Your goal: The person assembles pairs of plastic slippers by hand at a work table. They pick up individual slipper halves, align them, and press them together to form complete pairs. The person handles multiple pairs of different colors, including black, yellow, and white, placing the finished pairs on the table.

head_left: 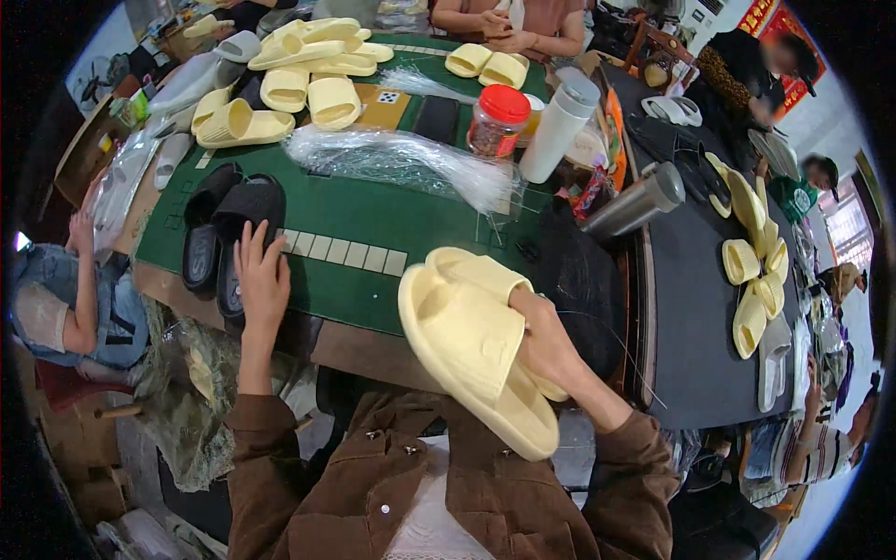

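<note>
My right hand [541, 341] grips a pair of pale yellow slide sandals [467, 322], its fingers tucked in under the straps. The two are held one against the other, tilted, above the table's near edge and partly over my lap. On the left, my left hand [261, 280] lies with its fingers spread across a black slide sandal [250, 213]. Its black mate [201, 238] rests just to the left of it on the green table mat [373, 308].
Clear plastic bags [401, 163] spread across the mat's middle. Behind them stand a red-lidded jar [499, 121], a white bottle [560, 126] and a metal tumbler [635, 201]. More yellow slides [308, 56] pile up far left; others [747, 252] lie on the right-hand table. Other people sit around.
</note>
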### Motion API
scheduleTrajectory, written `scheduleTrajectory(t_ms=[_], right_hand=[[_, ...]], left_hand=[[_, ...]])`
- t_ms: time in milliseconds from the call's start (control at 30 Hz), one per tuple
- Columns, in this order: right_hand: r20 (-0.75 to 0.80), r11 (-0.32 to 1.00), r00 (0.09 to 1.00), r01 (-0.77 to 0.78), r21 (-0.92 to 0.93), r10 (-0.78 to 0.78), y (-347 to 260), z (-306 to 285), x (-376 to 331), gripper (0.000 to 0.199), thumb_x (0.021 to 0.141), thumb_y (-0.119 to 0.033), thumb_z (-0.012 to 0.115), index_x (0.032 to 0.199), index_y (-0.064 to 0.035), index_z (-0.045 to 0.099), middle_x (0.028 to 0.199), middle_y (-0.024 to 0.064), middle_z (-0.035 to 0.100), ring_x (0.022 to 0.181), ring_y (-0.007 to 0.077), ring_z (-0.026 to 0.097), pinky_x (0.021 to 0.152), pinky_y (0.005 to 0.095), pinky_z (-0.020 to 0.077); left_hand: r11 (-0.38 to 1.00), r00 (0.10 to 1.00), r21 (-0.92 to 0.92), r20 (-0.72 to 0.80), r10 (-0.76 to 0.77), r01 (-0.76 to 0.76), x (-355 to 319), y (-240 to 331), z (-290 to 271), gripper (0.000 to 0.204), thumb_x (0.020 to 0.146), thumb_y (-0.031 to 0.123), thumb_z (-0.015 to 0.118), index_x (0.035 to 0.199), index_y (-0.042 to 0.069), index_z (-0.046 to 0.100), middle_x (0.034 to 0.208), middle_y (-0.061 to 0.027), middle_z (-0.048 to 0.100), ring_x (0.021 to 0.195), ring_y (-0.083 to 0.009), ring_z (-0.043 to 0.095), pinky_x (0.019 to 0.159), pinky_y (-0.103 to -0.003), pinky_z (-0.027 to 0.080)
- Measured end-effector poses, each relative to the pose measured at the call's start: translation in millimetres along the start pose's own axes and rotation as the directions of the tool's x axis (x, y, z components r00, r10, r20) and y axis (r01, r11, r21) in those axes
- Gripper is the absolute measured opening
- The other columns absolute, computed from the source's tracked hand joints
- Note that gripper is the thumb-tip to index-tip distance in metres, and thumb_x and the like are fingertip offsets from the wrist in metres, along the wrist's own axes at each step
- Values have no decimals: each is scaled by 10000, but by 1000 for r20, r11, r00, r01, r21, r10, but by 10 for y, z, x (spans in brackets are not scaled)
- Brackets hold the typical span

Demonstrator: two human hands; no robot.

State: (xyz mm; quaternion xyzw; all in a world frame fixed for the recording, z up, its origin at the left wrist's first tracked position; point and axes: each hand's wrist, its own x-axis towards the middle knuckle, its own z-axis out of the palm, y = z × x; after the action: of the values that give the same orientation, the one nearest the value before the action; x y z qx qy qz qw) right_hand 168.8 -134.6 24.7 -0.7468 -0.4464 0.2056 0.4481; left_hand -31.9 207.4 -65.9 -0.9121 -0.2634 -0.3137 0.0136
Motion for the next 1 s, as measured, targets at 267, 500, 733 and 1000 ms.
scheduleTrajectory(t_ms=[267,500,733,1000], right_hand=[[-127,937,947,-262,230,296,246,464,343,430,889,-100,588,1276,45,468,1225,199,543,1099,231,565,898,332,473],[-95,963,990,-75,259,102,431,507,31,296,937,-51,535,1231,-36,565,1221,96,521,1121,171,533,871,288,485],[-425,997,902,-80,5,75,647,437,-126,421,918,27,512,1335,-5,465,1316,190,487,1235,298,491,924,345,496],[-146,981,989,-54,-185,27,470,289,-401,371,935,9,479,1306,4,484,1205,194,575,1056,282,613,850,336,498]], left_hand=[[885,996,-464,89,4,38,154,709,-257,303,894,42,599,1197,44,618,1334,-140,529,1294,-358,445,1060,-444,370],[737,954,-669,274,123,97,104,1181,-314,397,944,176,560,1303,11,517,1317,-181,524,1217,-349,505,1019,-401,403],[838,935,-544,271,228,-47,13,1417,-61,573,928,306,602,1404,58,403,1441,-228,348,1361,-461,268,1111,-505,281],[913,928,-379,262,264,-153,-30,1613,-194,544,871,288,664,1337,82,473,1349,-165,427,1312,-376,357,1077,-517,292]])
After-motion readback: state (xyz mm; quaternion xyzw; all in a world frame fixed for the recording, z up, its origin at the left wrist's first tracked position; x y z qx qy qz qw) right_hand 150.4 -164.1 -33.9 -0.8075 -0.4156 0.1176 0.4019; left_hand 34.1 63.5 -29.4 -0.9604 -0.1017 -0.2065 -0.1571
